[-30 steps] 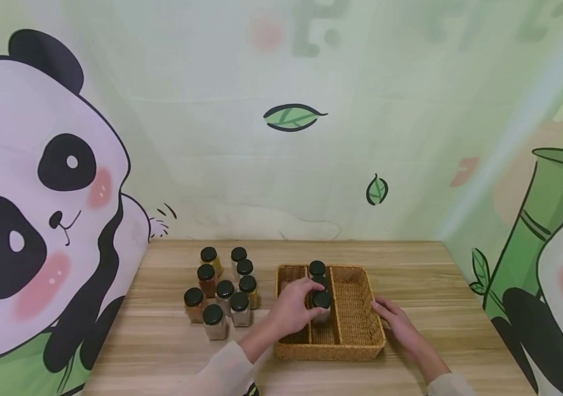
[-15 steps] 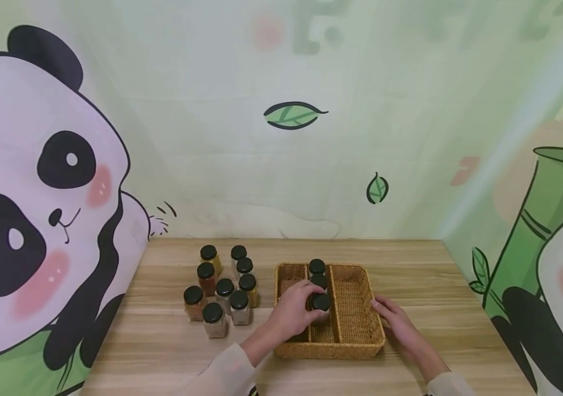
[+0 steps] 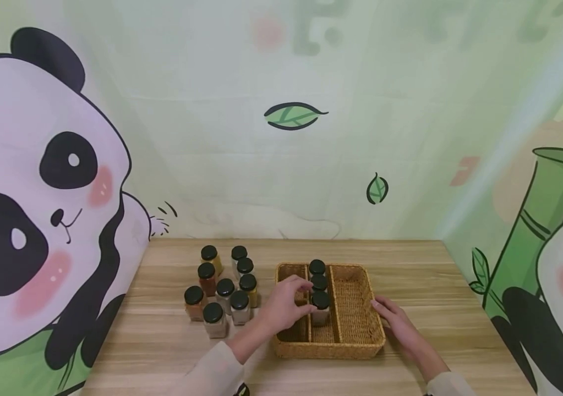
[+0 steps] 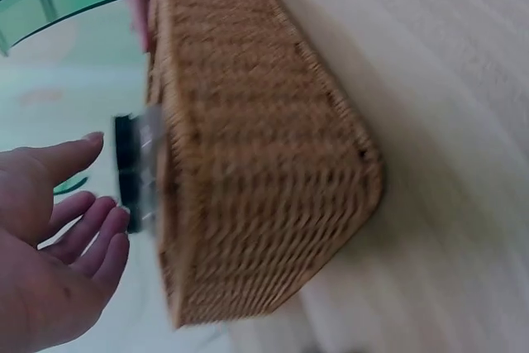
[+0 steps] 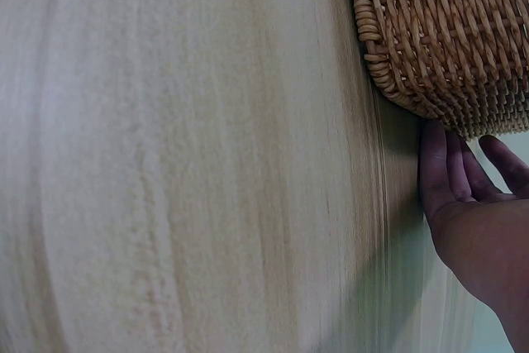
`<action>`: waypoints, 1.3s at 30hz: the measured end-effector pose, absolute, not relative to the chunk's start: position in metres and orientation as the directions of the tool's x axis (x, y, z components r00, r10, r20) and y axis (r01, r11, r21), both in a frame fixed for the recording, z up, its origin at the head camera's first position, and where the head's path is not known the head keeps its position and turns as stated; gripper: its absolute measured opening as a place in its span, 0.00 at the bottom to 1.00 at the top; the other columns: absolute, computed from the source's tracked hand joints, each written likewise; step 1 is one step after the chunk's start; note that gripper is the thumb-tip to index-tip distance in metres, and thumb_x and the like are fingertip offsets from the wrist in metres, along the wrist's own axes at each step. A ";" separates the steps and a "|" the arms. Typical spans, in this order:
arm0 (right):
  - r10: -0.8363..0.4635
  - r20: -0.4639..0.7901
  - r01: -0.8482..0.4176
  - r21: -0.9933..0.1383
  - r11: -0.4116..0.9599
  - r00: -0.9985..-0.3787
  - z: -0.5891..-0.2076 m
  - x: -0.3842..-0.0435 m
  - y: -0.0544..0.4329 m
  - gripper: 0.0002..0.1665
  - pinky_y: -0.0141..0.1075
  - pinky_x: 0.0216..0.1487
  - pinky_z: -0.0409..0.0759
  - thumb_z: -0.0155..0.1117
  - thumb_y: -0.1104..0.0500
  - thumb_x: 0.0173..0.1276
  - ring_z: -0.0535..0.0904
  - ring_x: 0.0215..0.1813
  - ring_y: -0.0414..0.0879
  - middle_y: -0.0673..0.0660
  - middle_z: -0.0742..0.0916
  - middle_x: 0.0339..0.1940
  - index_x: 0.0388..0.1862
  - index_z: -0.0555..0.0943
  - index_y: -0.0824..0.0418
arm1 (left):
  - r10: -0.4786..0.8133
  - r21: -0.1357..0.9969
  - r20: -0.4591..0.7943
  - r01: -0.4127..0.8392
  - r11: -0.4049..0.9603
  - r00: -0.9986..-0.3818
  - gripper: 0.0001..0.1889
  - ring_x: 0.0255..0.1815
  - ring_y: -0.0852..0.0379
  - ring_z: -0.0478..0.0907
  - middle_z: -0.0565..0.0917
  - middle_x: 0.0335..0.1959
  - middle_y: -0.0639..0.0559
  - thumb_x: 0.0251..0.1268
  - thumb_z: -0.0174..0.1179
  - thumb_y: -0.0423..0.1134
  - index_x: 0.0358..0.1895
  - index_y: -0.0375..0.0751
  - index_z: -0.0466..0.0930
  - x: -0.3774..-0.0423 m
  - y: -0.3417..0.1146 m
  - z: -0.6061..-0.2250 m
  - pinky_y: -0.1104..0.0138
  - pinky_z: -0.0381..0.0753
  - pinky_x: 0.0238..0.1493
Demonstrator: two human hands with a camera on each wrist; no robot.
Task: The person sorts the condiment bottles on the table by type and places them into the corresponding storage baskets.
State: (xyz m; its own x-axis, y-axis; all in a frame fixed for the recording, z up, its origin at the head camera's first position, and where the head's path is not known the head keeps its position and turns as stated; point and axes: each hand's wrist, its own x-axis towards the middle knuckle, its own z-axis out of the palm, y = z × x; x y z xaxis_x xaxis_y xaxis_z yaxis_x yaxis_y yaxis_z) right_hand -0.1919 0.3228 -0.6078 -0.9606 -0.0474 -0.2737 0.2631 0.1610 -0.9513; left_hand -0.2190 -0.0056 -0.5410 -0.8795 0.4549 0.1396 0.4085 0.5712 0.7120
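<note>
A woven basket (image 3: 331, 351) with three compartments stands on the table. Its middle compartment holds a row of three black-lidded glass jars: a front jar (image 3: 320, 309), a middle jar (image 3: 318, 282) and a back jar (image 3: 317, 267). My left hand (image 3: 283, 308) hovers over the left compartment, thumb and fingers spread beside the front jar. In the left wrist view a gap shows between those fingers and the black lid (image 4: 128, 171). My right hand (image 3: 400, 324) rests against the basket's right side; in the right wrist view its extended fingers (image 5: 457, 163) meet the woven wall (image 5: 455, 39).
Left of the basket, several black-lidded jars stand in a loose cluster, among them a front pale jar (image 3: 214, 320) and an orange-brown jar (image 3: 194, 303). Behind the wooden table (image 3: 410, 258) hangs a backdrop (image 3: 202, 137) printed with pandas.
My left hand has let go of the front jar and drawn back slightly to the left. That jar now stands in the middle compartment. The right hand stays at the basket's side.
</note>
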 end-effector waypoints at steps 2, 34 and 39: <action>-0.046 -0.273 0.263 -0.951 0.160 -0.961 -0.608 -0.192 0.323 0.40 0.59 0.75 0.69 0.53 0.44 0.86 0.64 0.79 0.65 0.72 0.70 0.78 0.81 0.62 0.72 | 0.455 0.720 0.126 0.397 0.569 -0.881 0.25 0.59 0.47 0.82 0.84 0.57 0.47 0.68 0.75 0.43 0.64 0.39 0.83 -0.219 -0.016 -0.533 0.55 0.84 0.58; -0.060 -0.281 0.270 -0.952 0.144 -0.958 -0.611 -0.192 0.323 0.42 0.59 0.75 0.70 0.53 0.44 0.86 0.63 0.80 0.66 0.72 0.69 0.79 0.82 0.60 0.72 | 0.432 0.466 0.060 0.408 0.785 -0.900 0.24 0.50 0.47 0.83 0.86 0.49 0.47 0.54 0.83 0.39 0.53 0.35 0.87 -0.184 -0.196 -0.499 0.51 0.84 0.52; -0.062 -0.282 0.271 -0.952 0.143 -0.958 -0.610 -0.192 0.324 0.42 0.60 0.76 0.68 0.53 0.43 0.86 0.62 0.80 0.66 0.72 0.69 0.79 0.82 0.60 0.72 | 0.427 0.483 0.049 0.395 0.781 -0.903 0.25 0.52 0.48 0.83 0.86 0.51 0.48 0.53 0.84 0.38 0.54 0.35 0.87 -0.185 -0.197 -0.505 0.51 0.85 0.54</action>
State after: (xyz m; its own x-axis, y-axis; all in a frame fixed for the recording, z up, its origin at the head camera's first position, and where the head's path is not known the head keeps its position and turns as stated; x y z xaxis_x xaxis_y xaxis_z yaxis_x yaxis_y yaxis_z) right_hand -0.1924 0.3242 -0.6096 -0.9575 -0.0618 -0.2816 0.2707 0.1432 -0.9519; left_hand -0.1848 -0.1969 -0.5051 -0.9031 0.4266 0.0492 0.3954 0.7813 0.4830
